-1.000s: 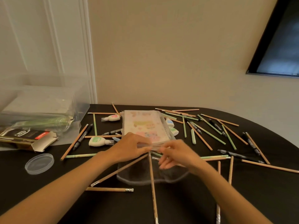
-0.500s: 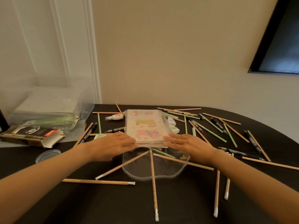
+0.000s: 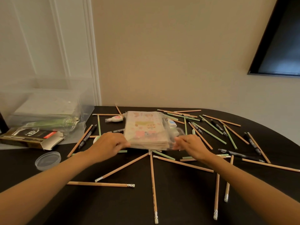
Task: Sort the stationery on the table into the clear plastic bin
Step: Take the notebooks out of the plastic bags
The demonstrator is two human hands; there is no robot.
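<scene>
Head view. Noted in the middle of the table (image 3: 178, 200), toward its far edge: notebook stack (image 3: 145, 129) in a clear sleeve, dead ahead of both hands and equally near to each. Long axis from near edge to far edge, short end facing the hands. Left hand (image 3: 110, 143) gripping the near-left corner; right hand (image 3: 190, 143) pinching the sleeve at the near-right corner, somewhat blurred. Clear plastic bin (image 3: 53, 98) off at the far-left corner, so probably a leftward carry, left hand leading. Loose pencils (image 3: 153, 184) all around.
</scene>
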